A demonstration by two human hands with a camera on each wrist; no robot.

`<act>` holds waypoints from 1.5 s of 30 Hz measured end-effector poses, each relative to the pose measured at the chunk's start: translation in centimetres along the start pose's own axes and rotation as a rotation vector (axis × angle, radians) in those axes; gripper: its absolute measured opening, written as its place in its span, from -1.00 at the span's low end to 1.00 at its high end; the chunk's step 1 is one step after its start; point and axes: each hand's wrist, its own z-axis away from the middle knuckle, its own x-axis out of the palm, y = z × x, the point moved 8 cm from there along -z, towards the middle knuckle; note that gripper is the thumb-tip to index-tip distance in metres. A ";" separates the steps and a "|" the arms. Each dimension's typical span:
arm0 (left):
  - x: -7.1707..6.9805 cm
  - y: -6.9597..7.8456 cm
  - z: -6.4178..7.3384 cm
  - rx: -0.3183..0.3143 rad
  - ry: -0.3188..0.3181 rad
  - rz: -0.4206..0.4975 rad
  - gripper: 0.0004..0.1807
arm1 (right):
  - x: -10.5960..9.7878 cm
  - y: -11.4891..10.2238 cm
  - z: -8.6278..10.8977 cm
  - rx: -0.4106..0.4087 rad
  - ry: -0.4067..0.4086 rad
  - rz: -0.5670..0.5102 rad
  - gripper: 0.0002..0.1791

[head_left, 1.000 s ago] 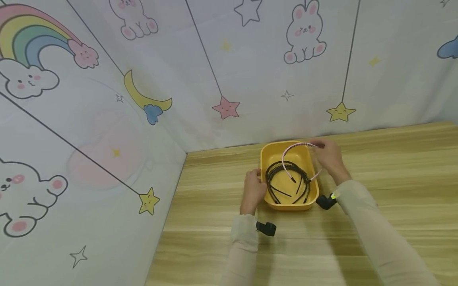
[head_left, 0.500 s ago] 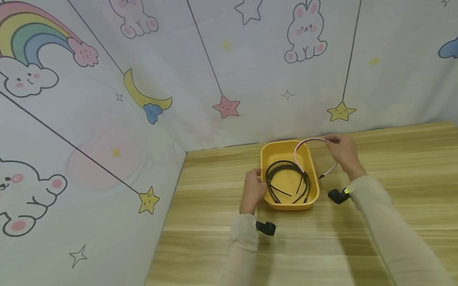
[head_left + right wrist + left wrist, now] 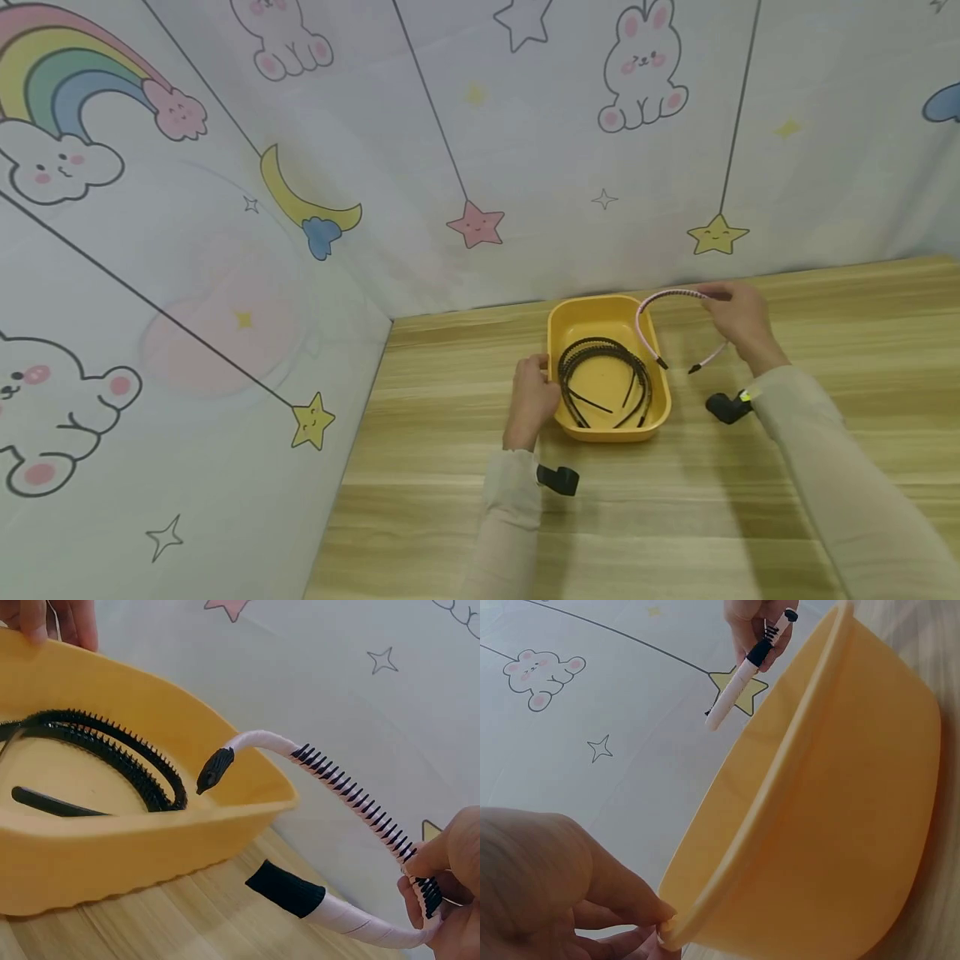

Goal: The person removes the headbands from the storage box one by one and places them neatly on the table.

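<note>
A yellow plastic basin [image 3: 600, 434] stands on the wooden table, with several black toothed headbands [image 3: 600, 348] lying inside it. My left hand [image 3: 534, 396] pinches the basin's left rim between thumb and fingers, as the left wrist view shows closely. Just off the basin's right side, my right hand [image 3: 741, 321] holds a pink headband [image 3: 352, 796] by its curved middle. This headband has black teeth along its inner side and black tips. One tip hangs over the basin's right rim and the other is outside it, above the table.
The wood-grain table [image 3: 442, 500] runs back to a white curtain [image 3: 540, 150] printed with rabbits and stars. Another white printed curtain [image 3: 187, 350] borders the table on the left. A black wrist camera [image 3: 729, 407] sits on each wrist.
My right hand has moved right with the pink headband, taking it from over the basin to beyond its right rim. The left hand and basin have stayed in place.
</note>
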 end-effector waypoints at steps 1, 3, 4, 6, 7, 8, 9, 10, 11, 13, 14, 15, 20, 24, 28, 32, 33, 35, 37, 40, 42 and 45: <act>0.0 0.0 0.0 -0.004 -0.001 0.000 -0.40 | -0.1 0.2 0.0 0.004 -0.002 0.002 -0.59; 0.0 0.0 0.0 -0.010 -0.004 0.000 -0.40 | -0.4 0.6 -0.1 0.015 -0.010 -0.003 -0.58; 0.1 0.0 0.0 -0.013 -0.005 0.000 -0.39 | -0.5 0.8 -0.1 0.018 -0.013 -0.001 -0.57; 0.1 0.0 0.0 -0.019 -0.008 -0.003 -0.39 | -0.8 1.2 -0.1 0.027 -0.015 -0.003 -0.57; 0.1 -0.1 -0.1 -0.020 -0.009 -0.002 -0.39 | -0.9 1.3 -0.1 0.030 -0.016 -0.006 -0.57; 0.1 -0.1 -0.1 -0.018 -0.009 -0.003 -0.39 | -1.1 1.5 -0.1 0.030 -0.015 -0.008 -0.56; 0.1 -0.1 -0.1 -0.017 -0.009 -0.006 -0.40 | -1.1 1.6 -0.1 0.031 -0.014 -0.010 -0.56; 0.1 -0.1 -0.1 -0.015 -0.008 -0.007 -0.40 | -1.2 1.8 -0.1 0.035 -0.013 -0.010 -0.56; 0.0 -0.1 -0.1 -0.013 -0.007 -0.010 -0.40 | -1.3 2.0 0.0 0.040 -0.012 -0.014 -0.56; 0.0 -0.1 -0.2 -0.007 -0.005 -0.013 -0.40 | -1.4 2.5 -0.1 0.052 -0.019 -0.014 -0.55; 0.0 -0.1 -0.2 -0.004 -0.004 -0.016 -0.41 | -1.4 2.7 -0.1 0.058 -0.021 -0.010 -0.54; 0.0 -0.1 -0.2 -0.002 -0.004 -0.018 -0.41 | -1.4 3.0 -0.1 0.065 -0.026 -0.010 -0.54; 0.1 -0.1 -0.3 0.010 -0.003 -0.024 -0.41 | -1.6 3.9 0.0 0.073 -0.034 0.005 -0.54; 0.1 -0.1 -0.3 0.012 -0.001 -0.025 -0.40 | -1.5 4.4 0.0 0.063 -0.032 0.004 -0.56; 0.2 -0.2 -0.3 0.010 0.001 -0.028 -0.40 | -1.0 5.3 0.0 0.061 -0.045 -0.016 -0.57; 0.2 -0.3 -0.3 0.008 0.002 -0.026 -0.40 | -0.1 6.5 -0.1 0.086 -0.078 -0.053 -0.54; 0.2 -0.3 -0.3 0.008 0.002 -0.024 -0.41 | 0.1 6.7 -0.1 0.086 -0.083 -0.056 -0.54; 0.2 -0.4 -0.3 0.007 0.002 -0.020 -0.41 | 0.5 6.9 -0.2 0.083 -0.084 -0.061 -0.56; 0.2 -0.4 -0.3 0.006 0.004 -0.019 -0.41 | 0.7 7.1 -0.2 0.074 -0.082 -0.048 -0.57; 0.2 -0.4 -0.3 0.002 0.003 -0.019 -0.41 | 0.8 7.3 -0.2 0.067 -0.072 -0.033 -0.58; 0.2 -0.4 -0.2 0.002 0.001 -0.018 -0.41 | 0.8 7.3 -0.2 0.062 -0.063 -0.020 -0.59; 0.2 -0.3 -0.2 0.005 0.000 -0.018 -0.40 | 0.8 7.3 -0.3 0.051 -0.048 0.004 -0.59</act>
